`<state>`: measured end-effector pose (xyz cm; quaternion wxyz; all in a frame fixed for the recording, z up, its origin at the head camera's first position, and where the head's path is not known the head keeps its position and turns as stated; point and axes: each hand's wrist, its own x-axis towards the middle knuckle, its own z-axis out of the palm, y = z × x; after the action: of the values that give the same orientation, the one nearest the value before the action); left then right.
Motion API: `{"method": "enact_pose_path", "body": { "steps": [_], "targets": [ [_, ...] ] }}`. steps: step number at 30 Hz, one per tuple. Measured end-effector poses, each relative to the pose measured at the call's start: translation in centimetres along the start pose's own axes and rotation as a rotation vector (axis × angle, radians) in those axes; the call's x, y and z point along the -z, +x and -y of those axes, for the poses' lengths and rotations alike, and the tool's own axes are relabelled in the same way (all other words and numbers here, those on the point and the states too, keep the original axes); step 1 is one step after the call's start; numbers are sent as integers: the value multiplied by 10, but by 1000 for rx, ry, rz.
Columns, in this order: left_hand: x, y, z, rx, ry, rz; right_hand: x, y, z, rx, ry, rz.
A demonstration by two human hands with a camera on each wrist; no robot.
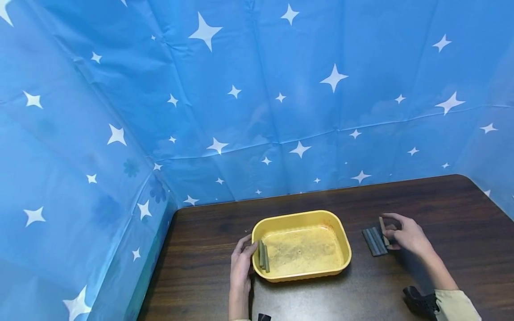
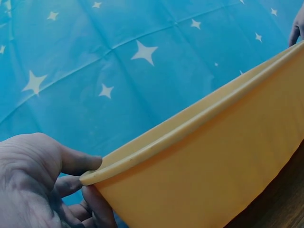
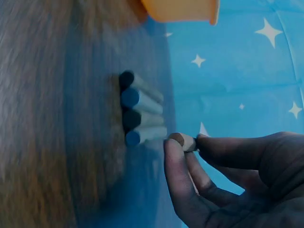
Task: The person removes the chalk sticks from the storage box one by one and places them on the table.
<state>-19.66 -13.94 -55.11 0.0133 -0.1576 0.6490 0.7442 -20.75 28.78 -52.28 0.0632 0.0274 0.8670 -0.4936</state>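
Observation:
My left hand (image 1: 241, 264) grips the left rim of a yellow plastic tub (image 1: 304, 275); in the left wrist view the thumb (image 2: 80, 162) lies over the rim, with other fingers below it outside. Inside the tub, along its left wall, lie a few olive-coloured sticks (image 1: 263, 257). My right hand (image 1: 410, 235) pinches a short, round, tan stick (image 3: 184, 141) between thumb and fingertips. Just left of that hand, a row of several blue-grey round sticks (image 1: 375, 241) lies side by side on the table. Their round ends look dark and blue in the right wrist view.
A dark wood-grain table (image 1: 201, 249) carries everything. Blue sheeting with white stars (image 1: 257, 111) rises behind the table and along its left side. A black strap or device (image 1: 419, 301) sits at the right wrist beside a light sleeve (image 1: 458, 306).

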Motion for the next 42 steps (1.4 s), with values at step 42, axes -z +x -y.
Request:
{"method": "enact_pose_path", "body": {
  "steps": [42],
  "targets": [
    [0,0,2,-40,25,7,-14,-5,14,96,-349,-154]
  ]
}}
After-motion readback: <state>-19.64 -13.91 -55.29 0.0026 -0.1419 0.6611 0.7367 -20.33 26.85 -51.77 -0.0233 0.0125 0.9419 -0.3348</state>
